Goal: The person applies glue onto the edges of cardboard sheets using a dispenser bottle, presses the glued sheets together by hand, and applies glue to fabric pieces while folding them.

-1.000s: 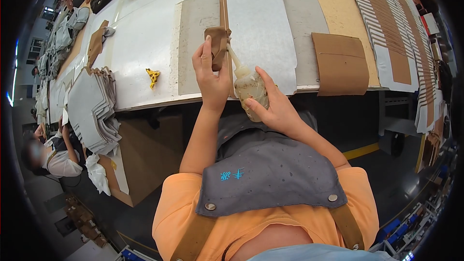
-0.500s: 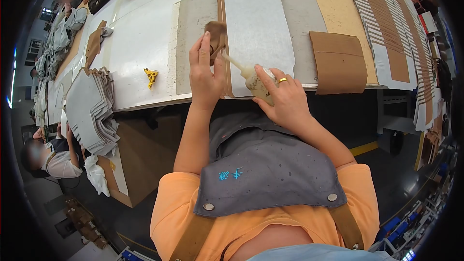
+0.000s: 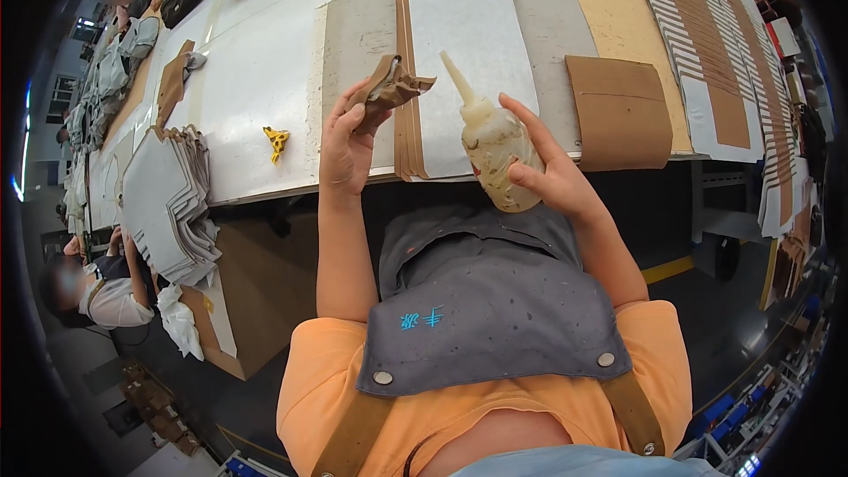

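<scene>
A small crumpled brown piece of leather-like material (image 3: 386, 95) is pinched in my left hand (image 3: 347, 146), raised above the table's near edge. My right hand (image 3: 556, 172) grips a cloudy, stained squeeze bottle (image 3: 499, 150) with a long thin nozzle. The bottle stands nearly upright, nozzle up and leaning left, apart from the brown piece. Behind both hands lies a stack of long white panels with brown edges (image 3: 468, 26) on a grey board (image 3: 362, 35).
A yellow clip-like object (image 3: 276, 143) lies on the white table (image 3: 256, 62). Stacked grey pieces (image 3: 168, 194) hang at the left edge. To the right are a brown panel (image 3: 618, 115) and striped rows of brown and white strips (image 3: 707, 44). Co-workers sit at far left.
The bottle's nozzle has come away from the brown piece and tilted upward. My left hand has shifted left and turned the piece; my right hand has moved slightly right and down.
</scene>
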`<action>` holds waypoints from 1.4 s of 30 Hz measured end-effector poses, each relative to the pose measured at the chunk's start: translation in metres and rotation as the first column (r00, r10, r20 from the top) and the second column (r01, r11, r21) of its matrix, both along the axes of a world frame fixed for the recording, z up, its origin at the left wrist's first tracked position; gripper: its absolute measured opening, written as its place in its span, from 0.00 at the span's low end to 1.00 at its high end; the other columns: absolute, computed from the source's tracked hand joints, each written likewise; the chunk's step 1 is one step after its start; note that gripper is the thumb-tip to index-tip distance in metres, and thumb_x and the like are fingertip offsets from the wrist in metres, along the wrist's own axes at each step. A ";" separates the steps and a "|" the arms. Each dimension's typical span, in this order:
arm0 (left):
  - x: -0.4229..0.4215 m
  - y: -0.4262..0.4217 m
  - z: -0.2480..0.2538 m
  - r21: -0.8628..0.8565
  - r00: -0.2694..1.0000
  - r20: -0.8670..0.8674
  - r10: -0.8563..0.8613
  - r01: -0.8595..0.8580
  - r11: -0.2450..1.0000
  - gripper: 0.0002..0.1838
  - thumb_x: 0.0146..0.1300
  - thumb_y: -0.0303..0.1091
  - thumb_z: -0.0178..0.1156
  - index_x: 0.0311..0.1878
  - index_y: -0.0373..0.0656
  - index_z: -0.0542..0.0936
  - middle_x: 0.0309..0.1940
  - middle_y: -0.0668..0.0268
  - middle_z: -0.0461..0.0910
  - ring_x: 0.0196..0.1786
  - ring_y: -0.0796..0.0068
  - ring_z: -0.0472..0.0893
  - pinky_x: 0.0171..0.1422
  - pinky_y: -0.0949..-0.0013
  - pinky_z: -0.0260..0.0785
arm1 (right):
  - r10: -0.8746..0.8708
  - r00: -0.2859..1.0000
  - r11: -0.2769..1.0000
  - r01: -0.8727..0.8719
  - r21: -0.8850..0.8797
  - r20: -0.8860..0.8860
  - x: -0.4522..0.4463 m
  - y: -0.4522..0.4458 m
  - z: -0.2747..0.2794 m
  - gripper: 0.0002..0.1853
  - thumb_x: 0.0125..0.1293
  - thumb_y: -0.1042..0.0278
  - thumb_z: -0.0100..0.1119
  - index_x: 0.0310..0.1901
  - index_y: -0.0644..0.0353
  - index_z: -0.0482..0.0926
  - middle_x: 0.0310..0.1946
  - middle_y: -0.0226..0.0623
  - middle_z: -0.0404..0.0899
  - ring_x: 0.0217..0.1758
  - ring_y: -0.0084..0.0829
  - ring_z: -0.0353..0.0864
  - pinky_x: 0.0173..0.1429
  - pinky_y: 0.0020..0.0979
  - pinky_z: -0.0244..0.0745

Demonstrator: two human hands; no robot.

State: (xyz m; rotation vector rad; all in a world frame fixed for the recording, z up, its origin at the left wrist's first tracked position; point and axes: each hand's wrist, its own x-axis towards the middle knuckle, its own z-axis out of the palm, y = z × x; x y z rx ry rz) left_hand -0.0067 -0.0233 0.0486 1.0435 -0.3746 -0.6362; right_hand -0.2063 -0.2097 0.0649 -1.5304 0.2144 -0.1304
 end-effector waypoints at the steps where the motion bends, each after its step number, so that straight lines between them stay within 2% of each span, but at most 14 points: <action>1: 0.000 0.001 0.000 -0.007 1.000 -0.004 -0.007 0.007 1.000 0.25 0.58 0.36 0.52 0.58 0.33 0.69 0.54 0.58 0.74 0.57 0.70 0.73 0.62 0.66 0.64 | 0.003 1.000 0.999 -0.003 -0.053 0.002 0.000 0.000 0.000 0.42 0.56 0.56 0.63 0.69 0.54 0.53 0.66 0.46 0.58 0.68 0.39 0.58 0.70 0.36 0.51; 6: -0.001 0.001 0.004 -0.039 1.000 -0.029 -0.012 0.011 0.999 0.24 0.59 0.31 0.52 0.57 0.30 0.68 0.51 0.55 0.75 0.52 0.70 0.77 0.61 0.68 0.67 | 0.020 1.000 0.975 -0.019 -0.222 0.004 0.002 -0.002 0.006 0.42 0.55 0.57 0.65 0.68 0.55 0.55 0.63 0.44 0.62 0.66 0.38 0.61 0.68 0.35 0.55; 9: 0.002 0.003 0.001 -0.035 0.999 -0.039 -0.009 0.008 0.999 0.24 0.59 0.32 0.52 0.57 0.30 0.69 0.50 0.56 0.75 0.52 0.70 0.77 0.61 0.68 0.67 | -0.129 0.986 0.975 0.145 -0.170 0.103 -0.002 -0.013 0.006 0.40 0.56 0.57 0.64 0.68 0.55 0.55 0.61 0.43 0.65 0.65 0.39 0.64 0.67 0.34 0.57; 11: 0.003 0.004 0.000 -0.046 0.998 -0.060 -0.002 -0.001 0.999 0.23 0.59 0.33 0.52 0.57 0.31 0.69 0.50 0.56 0.76 0.52 0.70 0.77 0.60 0.68 0.67 | -0.396 0.896 0.918 0.381 0.110 0.203 0.000 -0.021 0.008 0.44 0.56 0.43 0.61 0.67 0.60 0.55 0.61 0.45 0.63 0.66 0.36 0.62 0.65 0.35 0.60; 13: 0.003 0.004 -0.001 -0.065 0.996 -0.093 0.003 -0.009 0.998 0.23 0.59 0.34 0.52 0.56 0.32 0.70 0.49 0.57 0.76 0.51 0.70 0.77 0.59 0.69 0.68 | -0.530 0.822 0.792 0.393 0.468 0.206 -0.004 -0.036 0.011 0.44 0.58 0.38 0.56 0.67 0.60 0.55 0.59 0.45 0.65 0.63 0.37 0.65 0.62 0.36 0.66; 16: 0.002 0.005 -0.004 -0.052 0.990 -0.140 0.014 -0.022 0.998 0.21 0.59 0.35 0.53 0.54 0.34 0.71 0.47 0.58 0.77 0.50 0.70 0.77 0.56 0.68 0.69 | -0.604 0.754 0.749 0.427 0.507 0.259 -0.008 -0.044 0.018 0.42 0.60 0.38 0.52 0.67 0.61 0.54 0.58 0.45 0.66 0.62 0.40 0.66 0.59 0.37 0.68; 19: 0.004 0.004 -0.010 -0.065 0.987 -0.159 -0.008 -0.003 0.998 0.19 0.59 0.36 0.53 0.51 0.36 0.72 0.46 0.58 0.77 0.48 0.70 0.77 0.55 0.68 0.70 | -0.344 0.923 0.923 0.298 0.245 0.174 -0.012 -0.037 0.005 0.43 0.58 0.39 0.56 0.67 0.61 0.55 0.59 0.44 0.66 0.63 0.37 0.66 0.62 0.35 0.65; 21: 0.004 0.002 -0.010 -0.060 0.990 -0.138 -0.015 0.006 0.998 0.17 0.59 0.34 0.53 0.51 0.37 0.71 0.45 0.58 0.77 0.48 0.70 0.77 0.55 0.67 0.70 | -0.160 0.979 0.986 0.164 -0.018 0.124 -0.012 -0.026 0.005 0.36 0.59 0.60 0.61 0.67 0.57 0.57 0.61 0.43 0.64 0.66 0.35 0.62 0.67 0.33 0.57; 22: 0.004 0.001 -0.010 -0.058 0.992 -0.127 -0.016 0.009 0.998 0.17 0.60 0.33 0.53 0.50 0.37 0.71 0.45 0.59 0.76 0.48 0.70 0.77 0.55 0.67 0.70 | -0.084 0.995 0.995 0.087 -0.052 0.060 -0.011 -0.018 0.007 0.37 0.55 0.64 0.63 0.67 0.56 0.58 0.62 0.43 0.63 0.67 0.36 0.60 0.68 0.32 0.55; 23: 0.003 0.001 -0.009 -0.034 0.995 -0.103 -0.009 0.006 0.999 0.17 0.59 0.32 0.54 0.51 0.37 0.71 0.45 0.59 0.76 0.48 0.71 0.77 0.55 0.67 0.70 | -0.027 0.999 0.986 0.033 -0.165 0.037 -0.009 -0.014 0.004 0.37 0.56 0.60 0.64 0.66 0.56 0.59 0.62 0.45 0.64 0.66 0.36 0.62 0.67 0.33 0.57; 27: 0.002 0.001 -0.005 0.034 1.000 -0.010 0.006 -0.006 0.999 0.17 0.59 0.29 0.55 0.51 0.37 0.71 0.46 0.60 0.75 0.48 0.72 0.77 0.57 0.68 0.68 | 0.063 0.997 0.990 -0.068 -0.121 -0.042 -0.004 -0.002 0.000 0.38 0.56 0.51 0.63 0.65 0.56 0.61 0.59 0.47 0.68 0.63 0.39 0.67 0.65 0.35 0.60; 30: 0.003 0.002 -0.005 0.055 1.000 0.029 -0.003 0.001 0.998 0.17 0.59 0.27 0.56 0.52 0.37 0.71 0.46 0.61 0.75 0.48 0.74 0.76 0.58 0.69 0.66 | 0.076 0.990 0.992 -0.087 -0.094 -0.118 -0.002 0.000 0.001 0.40 0.55 0.49 0.63 0.65 0.62 0.60 0.59 0.44 0.67 0.64 0.34 0.64 0.65 0.33 0.59; 33: 0.002 0.002 -0.004 0.076 0.998 0.057 -0.008 0.003 0.997 0.17 0.59 0.27 0.56 0.52 0.37 0.71 0.46 0.62 0.75 0.50 0.75 0.75 0.59 0.70 0.65 | 0.059 0.992 0.991 -0.072 -0.109 -0.113 -0.002 0.000 -0.001 0.38 0.56 0.49 0.62 0.65 0.59 0.62 0.60 0.47 0.67 0.63 0.37 0.66 0.65 0.34 0.60; 42: -0.001 0.004 0.008 0.146 0.978 0.208 -0.032 0.002 0.989 0.19 0.56 0.25 0.57 0.52 0.39 0.71 0.51 0.60 0.75 0.54 0.74 0.72 0.62 0.71 0.61 | 0.078 0.979 0.996 -0.084 -0.026 -0.188 -0.004 -0.005 0.003 0.36 0.58 0.51 0.61 0.64 0.64 0.62 0.60 0.46 0.67 0.64 0.35 0.66 0.65 0.32 0.59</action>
